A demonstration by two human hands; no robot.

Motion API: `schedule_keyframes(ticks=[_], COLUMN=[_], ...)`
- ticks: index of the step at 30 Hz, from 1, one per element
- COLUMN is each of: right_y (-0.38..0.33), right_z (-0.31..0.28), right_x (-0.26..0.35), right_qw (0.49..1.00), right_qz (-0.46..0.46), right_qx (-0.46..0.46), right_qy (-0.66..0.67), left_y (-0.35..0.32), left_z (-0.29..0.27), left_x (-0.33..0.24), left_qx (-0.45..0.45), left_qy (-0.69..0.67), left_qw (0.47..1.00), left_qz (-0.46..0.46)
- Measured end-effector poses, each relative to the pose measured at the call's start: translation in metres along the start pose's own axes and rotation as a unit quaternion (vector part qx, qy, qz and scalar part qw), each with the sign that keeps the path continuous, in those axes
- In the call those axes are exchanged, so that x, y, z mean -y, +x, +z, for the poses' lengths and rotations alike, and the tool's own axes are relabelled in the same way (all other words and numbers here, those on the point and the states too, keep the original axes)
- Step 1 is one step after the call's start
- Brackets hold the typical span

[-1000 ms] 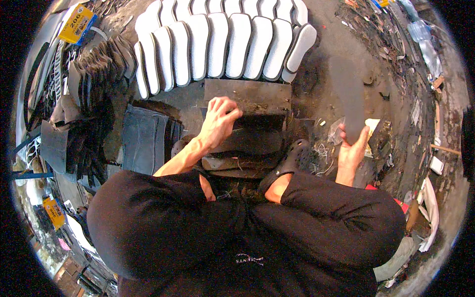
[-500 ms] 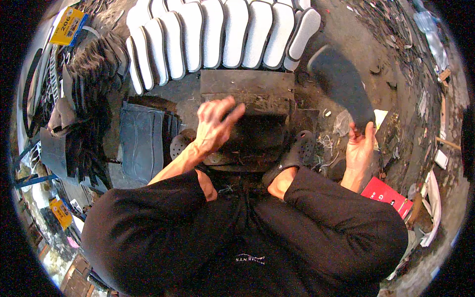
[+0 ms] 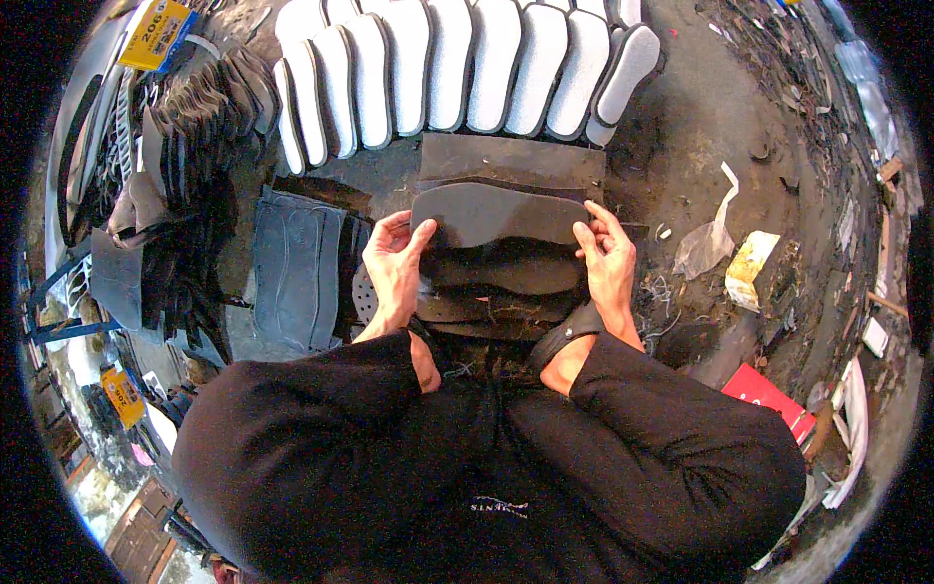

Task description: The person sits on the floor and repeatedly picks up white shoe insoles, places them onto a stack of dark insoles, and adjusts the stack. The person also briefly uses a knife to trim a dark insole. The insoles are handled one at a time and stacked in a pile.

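Note:
Between my two hands a dark grey shoe sole (image 3: pixel 501 214) lies crosswise over a low dark block (image 3: pixel 511 161). My left hand (image 3: pixel 397 263) pinches its left end, thumb on top and fingers at the edge. The right end is pinched by my right hand (image 3: pixel 607 255) in the same way. Below the sole sits dark material on the block, its shape hard to make out. Beyond the block stands a fanned row of soles with white faces and dark edges (image 3: pixel 448 68).
Flat dark rubber sheets (image 3: pixel 297 268) lie left of the block. Farther left are stacked dark sole pieces (image 3: pixel 185 146) and a yellow-blue card (image 3: pixel 156 34). A yellowish paper scrap (image 3: pixel 752 270) and a red box (image 3: pixel 769 401) lie on the littered ground to the right.
My right hand has brought the sole from the right side in over the block. My left hand, empty before, now grips its left end. The view has shifted slightly.

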State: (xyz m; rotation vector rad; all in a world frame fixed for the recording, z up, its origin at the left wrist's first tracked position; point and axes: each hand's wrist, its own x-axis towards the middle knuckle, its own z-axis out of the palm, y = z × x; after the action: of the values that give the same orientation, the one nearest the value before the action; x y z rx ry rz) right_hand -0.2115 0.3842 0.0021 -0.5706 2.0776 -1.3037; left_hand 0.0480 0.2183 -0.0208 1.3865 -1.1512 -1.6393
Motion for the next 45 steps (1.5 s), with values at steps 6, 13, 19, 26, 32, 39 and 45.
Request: schedule_keyframes(ticks=[6,13,19,26,32,39,45], right_y=[0.007,0.007,0.010,0.013,0.036,0.036,0.023], right_z=[0.002,0.003,0.004,0.003,-0.010,-0.003,0.047], right_x=[-0.013,-0.019,-0.020,-0.029,-0.005,0.023,-0.011], right_qw=[0.999,0.998,0.998,0.998,0.993,0.952,0.876], right_qz=[-0.003,0.020,0.021,0.008,0.074,-0.145,-0.313], right_qx=[-0.051,-0.058,-0.060,-0.058,0.008,0.020,0.086], right_qy=[-0.010,-0.015,-0.025,-0.029,-0.088,-0.268,-0.356], left_y=[0.003,0.003,0.004,0.008,0.028,0.035,0.006], left_z=[0.001,0.001,0.002,0.002,0.000,0.007,0.026], left_x=[0.001,-0.004,-0.004,0.003,-0.025,-0.043,-0.006], left_qx=[-0.013,0.000,0.001,-0.006,0.041,0.112,0.252], left_qy=[0.071,0.165,0.138,0.125,0.326,0.500,0.583], left_qw=[0.997,0.985,0.990,0.992,0.944,0.814,0.697], left_qz=[-0.022,0.041,0.025,0.024,0.018,0.272,0.333])
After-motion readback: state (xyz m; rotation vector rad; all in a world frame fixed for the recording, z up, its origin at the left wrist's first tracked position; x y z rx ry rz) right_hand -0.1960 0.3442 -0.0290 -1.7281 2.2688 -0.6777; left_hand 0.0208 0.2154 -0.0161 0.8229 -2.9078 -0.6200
